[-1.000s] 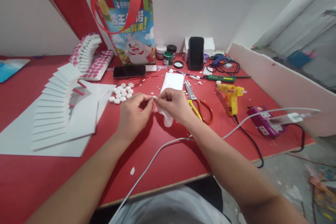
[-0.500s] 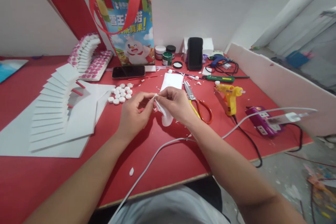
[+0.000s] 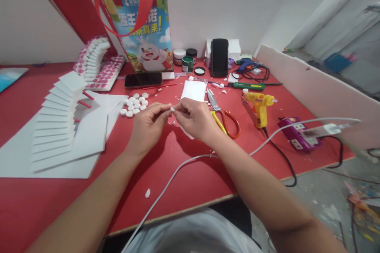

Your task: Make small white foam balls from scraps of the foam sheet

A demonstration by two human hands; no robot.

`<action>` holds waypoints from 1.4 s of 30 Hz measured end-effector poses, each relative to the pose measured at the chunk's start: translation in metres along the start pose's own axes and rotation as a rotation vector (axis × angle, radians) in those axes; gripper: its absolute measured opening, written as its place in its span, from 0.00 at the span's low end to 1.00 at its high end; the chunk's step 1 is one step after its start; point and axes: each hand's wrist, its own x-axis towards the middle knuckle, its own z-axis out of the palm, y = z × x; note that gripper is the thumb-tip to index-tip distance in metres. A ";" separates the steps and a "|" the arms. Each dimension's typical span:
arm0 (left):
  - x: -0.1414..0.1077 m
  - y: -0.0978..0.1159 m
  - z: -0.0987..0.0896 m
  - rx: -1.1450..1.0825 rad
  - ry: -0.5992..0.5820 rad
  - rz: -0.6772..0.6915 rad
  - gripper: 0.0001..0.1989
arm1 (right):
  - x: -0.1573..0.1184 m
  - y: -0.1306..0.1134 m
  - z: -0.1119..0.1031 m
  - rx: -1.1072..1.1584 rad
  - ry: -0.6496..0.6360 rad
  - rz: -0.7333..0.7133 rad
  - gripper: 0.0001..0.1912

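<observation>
A red tabletop (image 3: 192, 182) is backed by a pale wall, with white scraps scattered around the fingers. Far left of the fingertips, white panels (image 3: 55, 122) are fanned in overlapping steps, an arrangement by which each edge is apparently left easy to pick up. Nearer, just left of the fingers, white round pieces (image 3: 136, 106) are grouped loosely, probably so that they can be reached without a stretch.

By the left hand (image 3: 147, 128), thumb and forefinger are brought almost together, and one side of a small white piece (image 3: 172, 109) is pinched at their tips. The piece is raised above the table between the two hands, seemingly so that it can be steadied from both sides and seen. Its other side is nipped by the right hand (image 3: 194, 120), whose thumb and forefinger are closed to the piece's narrow width; the remaining fingers are curled behind. Below that palm, a white strip (image 3: 187, 132) is partly hidden; whether it is gripped cannot be told.

Beyond the right fingers, a white pad (image 3: 194, 90) is laid flat. To their right, scissors (image 3: 213, 100) are set down with handles turned toward the person, likely for a quick grasp. Farther right, a yellow glue gun (image 3: 261, 108) is stood nose outward, away from the fingers.
</observation>
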 end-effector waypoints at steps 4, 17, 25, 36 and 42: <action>0.000 0.003 0.001 0.154 0.066 0.112 0.08 | 0.002 -0.002 -0.002 0.079 0.038 0.030 0.09; 0.002 0.004 -0.008 0.110 -0.055 0.197 0.09 | 0.015 0.012 -0.014 1.281 -0.531 0.768 0.13; 0.002 0.003 -0.006 0.053 -0.042 0.151 0.08 | 0.012 0.007 -0.012 1.339 -0.472 0.699 0.07; 0.002 0.002 -0.002 -0.153 0.008 -0.169 0.10 | 0.010 0.008 -0.004 0.666 -0.163 0.365 0.15; 0.000 0.002 0.000 -0.112 0.094 -0.148 0.10 | 0.005 0.001 0.006 0.247 0.098 0.190 0.14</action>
